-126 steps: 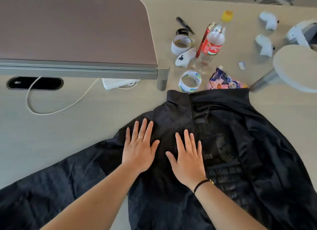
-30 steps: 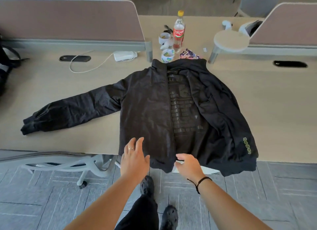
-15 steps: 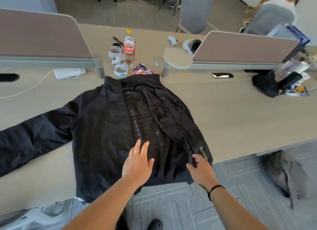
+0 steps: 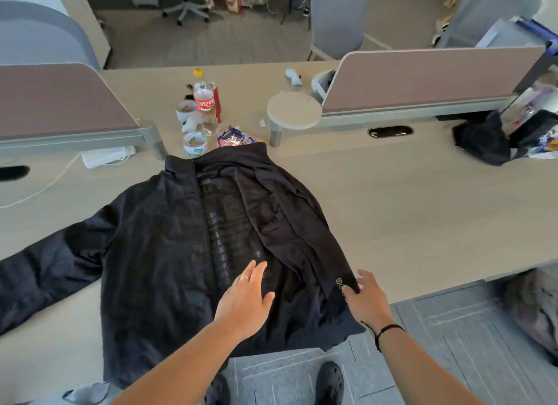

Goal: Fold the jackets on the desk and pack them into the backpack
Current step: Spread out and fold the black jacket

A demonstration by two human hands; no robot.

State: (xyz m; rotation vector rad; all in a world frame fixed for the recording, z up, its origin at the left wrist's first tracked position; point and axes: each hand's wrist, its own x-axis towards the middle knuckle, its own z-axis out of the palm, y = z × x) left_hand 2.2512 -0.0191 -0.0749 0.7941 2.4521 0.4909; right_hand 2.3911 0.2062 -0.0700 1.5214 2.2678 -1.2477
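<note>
A black jacket (image 4: 169,247) is lying spread out on the light wooden table (image 4: 407,211), collar pointing away from the person and hem hanging a little over the near edge. Its left sleeve is stretching out flat toward the left side of the table, while the right side is folded inward over the front panel, which is showing rows of faint printed lettering. The left hand (image 4: 246,296) is hovering over or lightly resting on the lower front of the jacket with its grip open, fingers straight and close together, a ring showing on one finger. The right hand (image 4: 367,299) is sitting at the jacket's lower right corner, its grip closing on the fabric edge just beside a small green logo, thumb and fingers pinching the cloth; a dark cord bracelet is circling that wrist. Beyond the collar, a cola bottle (image 4: 205,102) with a yellow cap is standing upright beside a red can (image 4: 217,102), with a roll of tape (image 4: 194,144) and a colourful snack packet (image 4: 234,137) lying just beside the collar. A white power adapter (image 4: 105,160) is resting near the left divider. A dark bundle of cloth (image 4: 483,142) is lying well apart at the far right of the table.
</note>
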